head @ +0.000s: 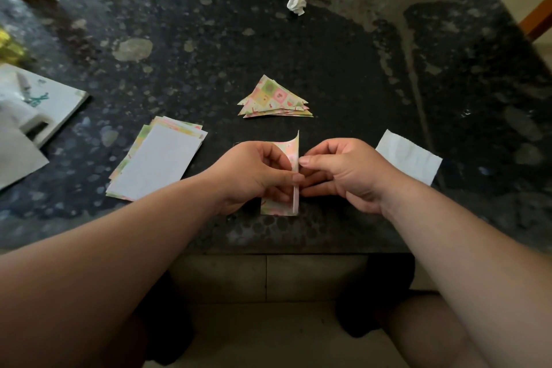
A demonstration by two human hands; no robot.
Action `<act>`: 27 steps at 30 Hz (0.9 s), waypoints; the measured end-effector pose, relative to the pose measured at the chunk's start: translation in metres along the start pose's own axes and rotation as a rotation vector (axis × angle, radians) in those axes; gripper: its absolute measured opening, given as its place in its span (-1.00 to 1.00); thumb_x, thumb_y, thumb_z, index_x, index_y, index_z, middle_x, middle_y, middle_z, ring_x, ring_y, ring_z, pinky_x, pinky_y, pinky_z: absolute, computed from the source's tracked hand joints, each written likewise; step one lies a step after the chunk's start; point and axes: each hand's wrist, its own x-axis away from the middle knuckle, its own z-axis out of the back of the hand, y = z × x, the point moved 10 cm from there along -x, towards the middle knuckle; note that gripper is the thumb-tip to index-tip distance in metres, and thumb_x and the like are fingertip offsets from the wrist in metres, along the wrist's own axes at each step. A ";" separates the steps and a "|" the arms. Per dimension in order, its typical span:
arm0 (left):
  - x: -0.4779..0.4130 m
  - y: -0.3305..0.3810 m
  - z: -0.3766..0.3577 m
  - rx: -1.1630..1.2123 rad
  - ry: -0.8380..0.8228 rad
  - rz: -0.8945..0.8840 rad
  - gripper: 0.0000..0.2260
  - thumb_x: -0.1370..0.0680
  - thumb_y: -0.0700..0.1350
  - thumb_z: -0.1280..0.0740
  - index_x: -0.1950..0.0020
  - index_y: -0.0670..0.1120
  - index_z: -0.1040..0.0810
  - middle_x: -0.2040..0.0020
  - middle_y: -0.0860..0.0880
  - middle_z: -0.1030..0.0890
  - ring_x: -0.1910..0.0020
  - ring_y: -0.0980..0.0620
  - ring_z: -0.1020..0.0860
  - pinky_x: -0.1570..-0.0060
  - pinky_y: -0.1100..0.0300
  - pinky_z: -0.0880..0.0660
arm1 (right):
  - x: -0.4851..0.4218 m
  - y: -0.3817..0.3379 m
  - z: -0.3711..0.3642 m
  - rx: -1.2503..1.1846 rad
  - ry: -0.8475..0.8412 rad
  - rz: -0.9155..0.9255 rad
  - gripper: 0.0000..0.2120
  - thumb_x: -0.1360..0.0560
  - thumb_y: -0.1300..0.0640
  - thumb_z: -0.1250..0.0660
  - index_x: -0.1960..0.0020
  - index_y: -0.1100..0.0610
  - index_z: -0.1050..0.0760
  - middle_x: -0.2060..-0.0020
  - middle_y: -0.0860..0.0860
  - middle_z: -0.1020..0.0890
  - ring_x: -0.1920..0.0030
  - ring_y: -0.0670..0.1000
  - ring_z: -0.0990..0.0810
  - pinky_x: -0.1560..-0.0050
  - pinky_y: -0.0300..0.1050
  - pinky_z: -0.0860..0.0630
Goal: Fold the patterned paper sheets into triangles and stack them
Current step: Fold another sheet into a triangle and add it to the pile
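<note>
At the near edge of the dark speckled stone table (328, 69), I hold a patterned paper sheet (278, 206) folded lengthwise into a narrow strip, with its long folded edge facing right. My left hand (257, 176) comes in from the left, its fingers curled and its thumb pressed across the paper, so it pinches the strip near the middle. My right hand (343, 173) meets it from the other side, thumb and curled fingers nipping the same folded edge, and the two thumbs nearly touch. The top corner of the sheet pokes up free above my fingers and curls a little; the bottom end lies on the table. Just beyond my hands sits the stack of folded triangles (276, 100), patterned side up, points fanned slightly. To my left lies the pile of unfolded sheets (158, 161), white backs up, their coloured edges showing. A plain white slip of paper (409, 157) lies to my right, and a crumpled white paper ball (296, 4) rests far back on the table.
</note>
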 end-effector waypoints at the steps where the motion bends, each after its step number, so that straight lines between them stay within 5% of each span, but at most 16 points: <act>1: 0.001 0.000 0.000 -0.013 0.004 0.002 -0.81 -0.42 -0.32 -0.53 0.08 -0.24 -0.55 0.24 -0.21 -0.68 0.24 -0.15 -0.67 0.18 0.08 -0.67 | 0.000 0.000 0.002 0.018 0.009 0.002 -0.90 -0.54 0.29 -0.46 -0.02 0.27 -0.57 0.20 0.20 -0.73 0.15 0.15 -0.76 0.11 0.06 -0.69; 6: 0.003 0.003 0.000 -0.132 0.033 0.022 -0.68 -0.40 -0.22 -0.59 -0.02 -0.31 -0.55 0.19 -0.25 -0.71 0.24 -0.15 -0.71 0.17 0.04 -0.70 | -0.004 0.001 0.009 0.103 0.049 0.026 -0.89 -0.52 0.31 -0.48 -0.03 0.26 -0.61 0.06 0.17 -0.75 0.07 0.15 -0.77 0.03 0.14 -0.70; 11: 0.005 0.007 -0.003 -0.293 0.081 0.014 -0.58 -0.35 -0.01 -0.64 0.02 -0.25 -0.57 0.26 -0.14 -0.72 0.24 -0.10 -0.73 0.06 -0.05 -0.69 | 0.000 0.001 0.000 -0.030 -0.054 0.008 -0.85 -0.62 0.22 -0.37 0.08 0.27 -0.64 0.20 0.18 -0.70 0.20 0.10 -0.73 0.14 0.04 -0.69; 18: 0.004 0.008 -0.003 -0.255 0.079 0.013 -0.66 -0.39 -0.12 -0.62 0.03 -0.30 -0.61 0.25 -0.16 -0.72 0.23 -0.07 -0.73 0.07 -0.01 -0.69 | 0.002 0.001 0.001 -0.016 -0.062 -0.002 -0.83 -0.64 0.30 -0.28 -0.02 0.33 -0.63 0.13 0.29 -0.69 0.13 0.19 -0.73 0.00 0.17 -0.70; 27: 0.005 0.009 -0.005 -0.287 0.045 0.041 -0.72 -0.38 -0.12 -0.62 0.05 -0.23 -0.64 0.21 -0.15 -0.73 0.19 -0.09 -0.74 0.07 0.02 -0.68 | 0.001 0.004 0.006 -0.005 -0.023 -0.028 -0.91 -0.61 0.32 -0.35 -0.04 0.31 -0.63 0.13 0.25 -0.74 0.13 0.16 -0.76 0.19 -0.02 -0.69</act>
